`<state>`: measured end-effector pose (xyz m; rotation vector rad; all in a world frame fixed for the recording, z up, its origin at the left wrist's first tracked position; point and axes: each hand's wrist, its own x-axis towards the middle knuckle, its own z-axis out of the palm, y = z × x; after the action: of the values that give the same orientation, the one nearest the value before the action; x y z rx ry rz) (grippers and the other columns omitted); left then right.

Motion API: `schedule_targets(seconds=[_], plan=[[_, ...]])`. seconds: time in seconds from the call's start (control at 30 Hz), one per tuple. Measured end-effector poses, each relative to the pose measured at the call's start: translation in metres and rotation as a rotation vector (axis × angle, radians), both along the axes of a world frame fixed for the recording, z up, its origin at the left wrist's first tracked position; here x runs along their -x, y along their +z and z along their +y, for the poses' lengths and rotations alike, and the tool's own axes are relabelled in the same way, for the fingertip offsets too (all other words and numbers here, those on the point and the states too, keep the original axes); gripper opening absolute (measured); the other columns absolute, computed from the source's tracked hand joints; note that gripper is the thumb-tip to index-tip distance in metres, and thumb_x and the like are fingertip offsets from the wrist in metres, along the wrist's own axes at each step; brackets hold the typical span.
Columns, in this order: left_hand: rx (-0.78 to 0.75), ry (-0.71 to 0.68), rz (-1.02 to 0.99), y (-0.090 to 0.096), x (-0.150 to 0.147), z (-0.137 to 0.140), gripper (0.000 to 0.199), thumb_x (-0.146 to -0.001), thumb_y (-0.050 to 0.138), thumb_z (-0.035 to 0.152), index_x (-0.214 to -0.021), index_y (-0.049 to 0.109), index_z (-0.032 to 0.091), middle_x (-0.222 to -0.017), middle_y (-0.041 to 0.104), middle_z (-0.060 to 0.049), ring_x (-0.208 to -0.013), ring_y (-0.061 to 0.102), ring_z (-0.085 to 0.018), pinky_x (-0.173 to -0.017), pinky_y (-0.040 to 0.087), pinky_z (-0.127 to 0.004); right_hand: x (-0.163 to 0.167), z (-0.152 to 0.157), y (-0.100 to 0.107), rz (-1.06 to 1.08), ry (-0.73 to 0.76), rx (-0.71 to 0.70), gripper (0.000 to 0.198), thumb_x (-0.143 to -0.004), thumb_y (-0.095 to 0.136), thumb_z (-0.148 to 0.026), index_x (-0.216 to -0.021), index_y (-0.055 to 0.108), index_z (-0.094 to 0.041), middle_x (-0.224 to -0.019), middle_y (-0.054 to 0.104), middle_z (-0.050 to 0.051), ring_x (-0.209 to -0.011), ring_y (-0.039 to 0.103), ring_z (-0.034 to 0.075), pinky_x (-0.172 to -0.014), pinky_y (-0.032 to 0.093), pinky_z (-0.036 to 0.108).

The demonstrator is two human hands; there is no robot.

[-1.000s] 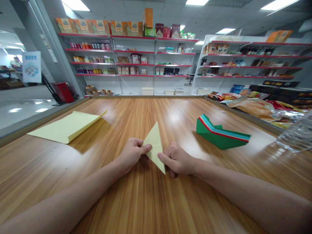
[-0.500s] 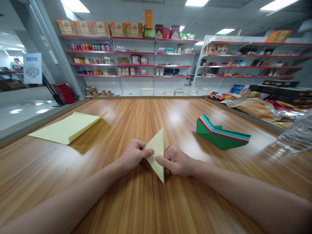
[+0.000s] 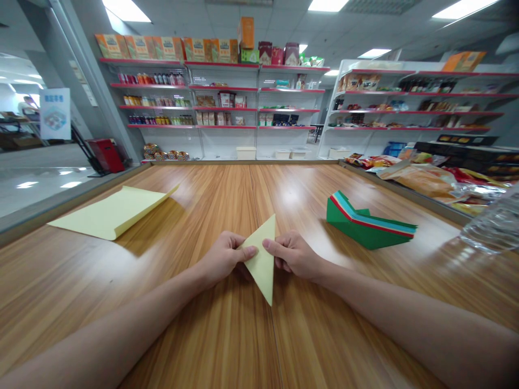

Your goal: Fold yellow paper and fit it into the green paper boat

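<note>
Between my hands is a pale yellow sheet of paper folded into a triangle (image 3: 261,270), its long straight edge facing right. My left hand (image 3: 227,253) pinches its left corner, thumb on top and fingers underneath. From the other side my right hand (image 3: 295,253) grips the long edge near its middle, the thumb pressed on the upper face. The fingers under the paper are mostly hidden. To the right stands a folded green paper piece (image 3: 357,229) with red, white and blue layers along its top edge.
A larger yellow paper sheet (image 3: 109,213) with curled edges lies at the left on the wooden table (image 3: 219,346). A clear plastic container (image 3: 492,227) stands at the right edge. Snack packets (image 3: 421,178) lie beyond the table's right border, and stocked shelves (image 3: 227,108) stand behind.
My right thumb and hand have moved up along the long edge of the folded paper. The paper has tilted and shifted slightly right. My left hand keeps its pinch.
</note>
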<state>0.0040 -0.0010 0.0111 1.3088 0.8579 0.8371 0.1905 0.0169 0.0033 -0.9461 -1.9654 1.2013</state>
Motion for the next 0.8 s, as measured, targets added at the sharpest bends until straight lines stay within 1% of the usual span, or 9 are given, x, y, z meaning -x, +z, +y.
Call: schedule_targets(seconds=[0.1, 0.23, 0.37, 0.47, 0.6, 0.7, 0.8], plan=[[0.019, -0.044, -0.018, -0.0012, 0.0021, 0.0018, 0.035, -0.068, 0.069, 0.042, -0.068, 0.070, 0.007, -0.061, 0.065, -0.011, -0.050, 0.059, -0.016, -0.047, 0.047, -0.025, 0.0009, 0.0003, 0.0005, 0.048, -0.027, 0.004, 0.053, -0.083, 0.047, -0.053, -0.046, 0.048, -0.014, -0.037, 0.041, -0.003, -0.034, 0.035, 0.005, -0.035, 0.021, 0.020], [0.020, -0.095, 0.000, -0.0004, 0.0026, 0.0019, 0.036, -0.069, 0.069, 0.042, -0.072, 0.071, 0.006, -0.063, 0.066, -0.011, -0.050, 0.059, -0.016, -0.048, 0.049, -0.025, 0.0013, 0.0006, 0.0020, 0.115, -0.040, -0.019, 0.052, -0.081, 0.052, -0.050, -0.043, 0.044, -0.015, -0.037, 0.038, -0.004, -0.036, 0.033, 0.005, -0.036, 0.022, 0.021], [0.029, -0.099, -0.020, -0.0009, 0.0032, 0.0023, 0.034, -0.071, 0.067, 0.040, -0.074, 0.071, 0.006, -0.063, 0.066, -0.011, -0.050, 0.059, -0.015, -0.047, 0.048, -0.025, 0.0001, 0.0009, 0.0006, 0.089, -0.039, -0.031, 0.052, -0.082, 0.050, -0.049, -0.044, 0.045, -0.015, -0.037, 0.039, -0.003, -0.036, 0.033, 0.006, -0.036, 0.021, 0.021], [0.035, -0.133, -0.062, -0.0022, 0.0053, 0.0035, 0.031, -0.072, 0.067, 0.038, -0.072, 0.070, 0.007, -0.063, 0.066, -0.010, -0.051, 0.059, -0.015, -0.047, 0.047, -0.023, -0.0006, 0.0020, 0.0002, 0.126, -0.055, -0.003, 0.049, -0.083, 0.048, -0.049, -0.048, 0.047, -0.015, -0.040, 0.040, -0.003, -0.037, 0.033, 0.006, -0.038, 0.020, 0.021], [0.037, -0.165, -0.063, -0.0029, 0.0062, 0.0037, 0.029, -0.071, 0.067, 0.036, -0.065, 0.068, 0.008, -0.058, 0.064, -0.008, -0.046, 0.056, -0.013, -0.043, 0.044, -0.021, -0.0010, 0.0049, 0.0015, 0.231, -0.071, 0.074, 0.043, -0.077, 0.054, -0.047, -0.049, 0.048, -0.015, -0.041, 0.036, -0.005, -0.039, 0.028, 0.006, -0.038, 0.017, 0.022], [0.026, -0.134, -0.041, -0.0025, 0.0037, 0.0025, 0.030, -0.073, 0.066, 0.038, -0.066, 0.068, 0.008, -0.058, 0.064, -0.007, -0.046, 0.056, -0.012, -0.042, 0.044, -0.021, -0.0017, 0.0064, 0.0015, 0.218, -0.070, 0.044, 0.042, -0.076, 0.055, -0.045, -0.048, 0.049, -0.014, -0.042, 0.038, -0.004, -0.040, 0.028, 0.006, -0.039, 0.016, 0.022], [0.000, -0.046, -0.011, -0.0019, 0.0008, 0.0009, 0.035, -0.076, 0.061, 0.042, -0.070, 0.068, 0.008, -0.058, 0.063, -0.007, -0.044, 0.054, -0.012, -0.040, 0.043, -0.022, -0.0021, 0.0066, 0.0007, 0.221, -0.084, 0.039, 0.042, -0.078, 0.053, -0.045, -0.049, 0.049, -0.014, -0.042, 0.037, -0.004, -0.040, 0.028, 0.006, -0.039, 0.017, 0.022]])
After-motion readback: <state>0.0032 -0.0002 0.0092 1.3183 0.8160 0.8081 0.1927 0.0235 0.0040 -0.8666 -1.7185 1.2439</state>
